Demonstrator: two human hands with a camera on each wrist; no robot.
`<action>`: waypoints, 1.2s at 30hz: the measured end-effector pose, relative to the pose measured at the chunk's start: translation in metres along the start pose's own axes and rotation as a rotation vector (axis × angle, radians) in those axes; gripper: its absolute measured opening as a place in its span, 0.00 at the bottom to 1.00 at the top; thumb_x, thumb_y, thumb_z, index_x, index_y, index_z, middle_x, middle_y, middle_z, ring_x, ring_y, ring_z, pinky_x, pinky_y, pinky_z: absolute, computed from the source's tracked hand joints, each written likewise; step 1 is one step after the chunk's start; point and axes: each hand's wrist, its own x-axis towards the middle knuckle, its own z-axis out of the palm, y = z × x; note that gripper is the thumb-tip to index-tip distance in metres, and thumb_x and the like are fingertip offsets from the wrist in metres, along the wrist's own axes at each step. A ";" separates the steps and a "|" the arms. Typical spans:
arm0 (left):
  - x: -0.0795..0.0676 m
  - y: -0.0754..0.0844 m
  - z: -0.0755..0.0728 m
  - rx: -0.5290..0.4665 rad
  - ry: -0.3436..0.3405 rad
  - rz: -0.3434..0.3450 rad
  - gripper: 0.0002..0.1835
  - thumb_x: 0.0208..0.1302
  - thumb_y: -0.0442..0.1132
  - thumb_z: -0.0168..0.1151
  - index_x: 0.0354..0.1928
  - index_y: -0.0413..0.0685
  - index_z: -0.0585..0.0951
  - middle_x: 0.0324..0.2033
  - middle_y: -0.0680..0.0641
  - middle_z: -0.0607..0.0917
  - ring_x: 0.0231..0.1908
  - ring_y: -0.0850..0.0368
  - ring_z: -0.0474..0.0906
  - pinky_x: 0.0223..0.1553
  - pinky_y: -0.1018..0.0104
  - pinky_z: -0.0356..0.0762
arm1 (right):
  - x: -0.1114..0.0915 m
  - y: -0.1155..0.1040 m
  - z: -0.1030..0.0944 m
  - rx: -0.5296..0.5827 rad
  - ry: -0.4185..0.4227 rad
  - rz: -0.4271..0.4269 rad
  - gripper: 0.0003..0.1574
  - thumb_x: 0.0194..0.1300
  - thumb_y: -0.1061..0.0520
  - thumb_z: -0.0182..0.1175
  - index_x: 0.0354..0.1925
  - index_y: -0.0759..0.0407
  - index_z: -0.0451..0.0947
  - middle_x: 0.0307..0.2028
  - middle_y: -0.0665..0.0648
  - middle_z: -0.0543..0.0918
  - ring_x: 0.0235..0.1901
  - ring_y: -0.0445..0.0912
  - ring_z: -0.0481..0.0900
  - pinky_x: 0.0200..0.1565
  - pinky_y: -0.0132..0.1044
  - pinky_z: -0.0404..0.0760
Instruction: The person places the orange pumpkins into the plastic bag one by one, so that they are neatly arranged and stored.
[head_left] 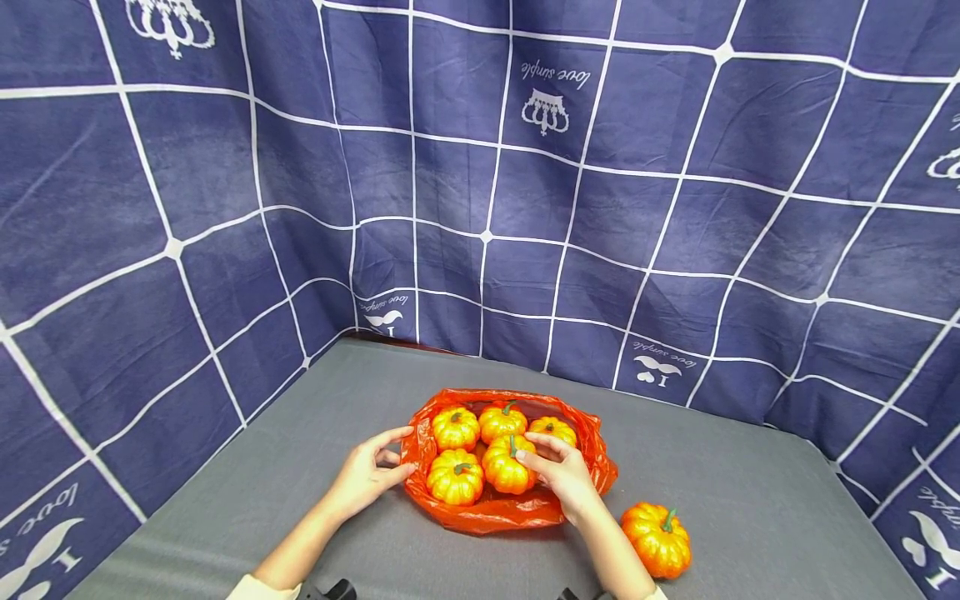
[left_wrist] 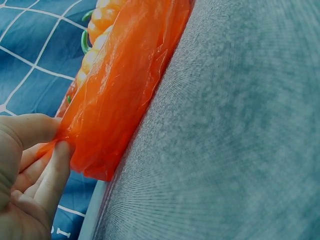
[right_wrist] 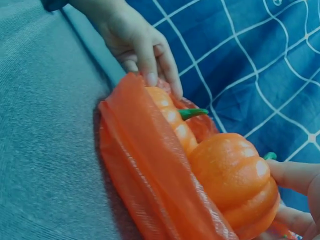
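A red plastic bag (head_left: 495, 521) lies spread on the grey surface with several small orange pumpkins inside. My left hand (head_left: 365, 469) pinches the bag's left edge between thumb and fingers; in the left wrist view the film (left_wrist: 115, 95) bunches at the fingertips. My right hand (head_left: 564, 473) reaches over the bag's right side and holds one pumpkin (head_left: 507, 467) at the front middle, thumb by its green stem. In the right wrist view that pumpkin (right_wrist: 232, 175) sits above the bag's rim, the fingers at its side.
One more pumpkin (head_left: 657, 540) stands outside the bag, at the right beside the right forearm. Behind the grey tabletop (head_left: 750, 475) hangs a blue cloth (head_left: 570, 208) with white grid lines, which also runs along the left side.
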 end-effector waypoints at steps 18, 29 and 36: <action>0.000 -0.001 0.000 0.002 0.013 0.021 0.30 0.57 0.32 0.71 0.62 0.33 0.73 0.35 0.40 0.85 0.29 0.62 0.80 0.25 0.70 0.73 | -0.002 0.016 0.000 -0.059 -0.046 -0.004 0.30 0.63 0.61 0.65 0.58 0.75 0.69 0.46 0.63 0.80 0.39 0.43 0.78 0.39 0.35 0.78; 0.000 0.000 -0.001 -0.011 0.012 0.028 0.29 0.56 0.30 0.71 0.61 0.31 0.73 0.35 0.39 0.85 0.28 0.63 0.81 0.27 0.70 0.76 | -0.002 0.018 -0.001 -0.101 -0.067 0.021 0.31 0.61 0.60 0.67 0.57 0.75 0.69 0.45 0.63 0.80 0.38 0.45 0.78 0.39 0.37 0.78; 0.000 -0.001 -0.001 0.007 0.020 0.033 0.29 0.56 0.31 0.71 0.60 0.32 0.74 0.38 0.37 0.84 0.28 0.63 0.80 0.26 0.70 0.74 | -0.005 0.017 0.002 -0.146 -0.025 0.002 0.30 0.58 0.61 0.68 0.55 0.74 0.71 0.41 0.61 0.82 0.36 0.44 0.78 0.35 0.36 0.76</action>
